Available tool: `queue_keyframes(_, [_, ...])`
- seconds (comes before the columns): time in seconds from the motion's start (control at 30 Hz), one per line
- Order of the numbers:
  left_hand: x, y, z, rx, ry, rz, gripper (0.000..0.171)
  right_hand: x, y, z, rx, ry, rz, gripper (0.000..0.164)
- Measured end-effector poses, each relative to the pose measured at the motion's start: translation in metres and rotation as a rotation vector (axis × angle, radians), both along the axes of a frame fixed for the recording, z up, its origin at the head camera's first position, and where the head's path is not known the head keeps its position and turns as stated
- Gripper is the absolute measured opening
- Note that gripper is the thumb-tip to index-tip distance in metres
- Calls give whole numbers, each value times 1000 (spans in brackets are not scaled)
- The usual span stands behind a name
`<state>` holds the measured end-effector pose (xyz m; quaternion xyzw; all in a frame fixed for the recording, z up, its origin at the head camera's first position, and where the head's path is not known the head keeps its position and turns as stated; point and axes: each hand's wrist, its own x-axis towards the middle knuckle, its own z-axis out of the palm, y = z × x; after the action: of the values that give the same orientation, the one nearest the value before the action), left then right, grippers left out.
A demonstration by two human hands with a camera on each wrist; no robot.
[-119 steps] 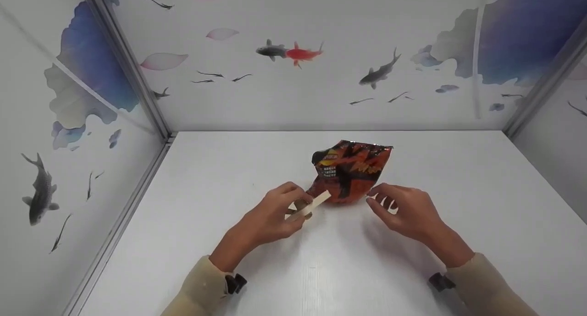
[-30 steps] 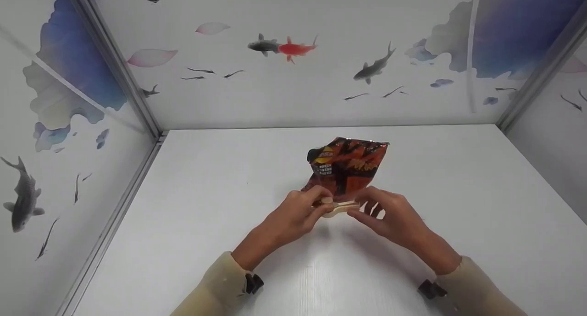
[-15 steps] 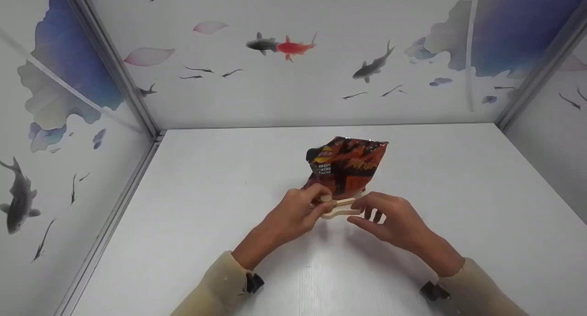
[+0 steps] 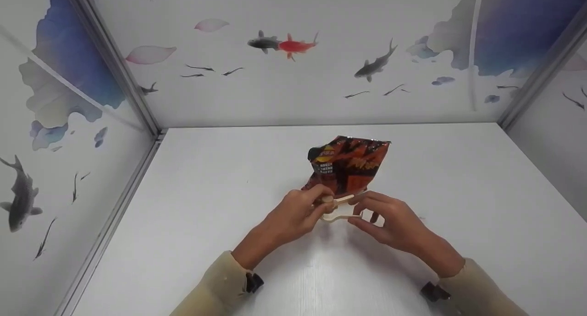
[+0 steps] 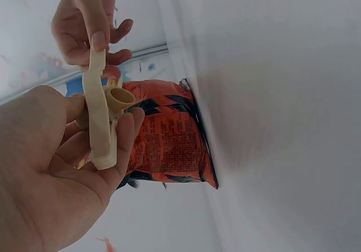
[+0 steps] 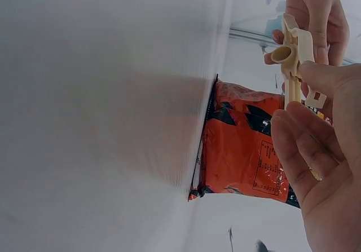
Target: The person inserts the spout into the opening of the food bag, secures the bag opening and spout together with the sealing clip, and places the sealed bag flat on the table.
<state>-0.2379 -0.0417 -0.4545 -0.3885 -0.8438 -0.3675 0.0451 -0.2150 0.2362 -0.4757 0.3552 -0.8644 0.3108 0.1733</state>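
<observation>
On the tabletop [image 4: 206, 178] stands the orange-and-black packet [image 4: 349, 167]. Just in front, my left hand [image 4: 296, 215] pinches, and my loosely spread right hand [image 4: 395, 218] touches, the spouted clip [image 5: 97, 105]. Best brace its spout end, easing the arms evenly.

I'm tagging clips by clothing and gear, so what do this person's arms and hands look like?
The left sleeve and right sleeve are long and plain beige, ending near the wrists. By each cuff sits a small black attachment, its details too small to make out. The left hand and right hand are bare, without gloves; no cables show.
</observation>
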Motion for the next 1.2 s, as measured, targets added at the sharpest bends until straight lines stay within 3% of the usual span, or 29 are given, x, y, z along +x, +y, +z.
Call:
queue_keyframes(0.17, [1,-2,1,16,-12,-30,27,1,0,0,-15,33,24,19])
queue_keyframes(0.33, [2,-4,4,22,22,-2,37,2,3,-1,22,22,25,18])
queue_keyframes(0.43, [3,-7,7,20,31,24,37,3,5,-2,66,-30,14,17])
queue_keyframes(0.67, [2,-14,8,103,-20,-1,26,3,9,-4,174,-156,-7,13])
queue_keyframes(0.87, [1,-18,6,140,42,27,24,2,8,-5,256,-267,-38,9])
queue_keyframes(1.2, [1,-25,9,194,76,78,27,1,6,-6,373,-326,-49,17])
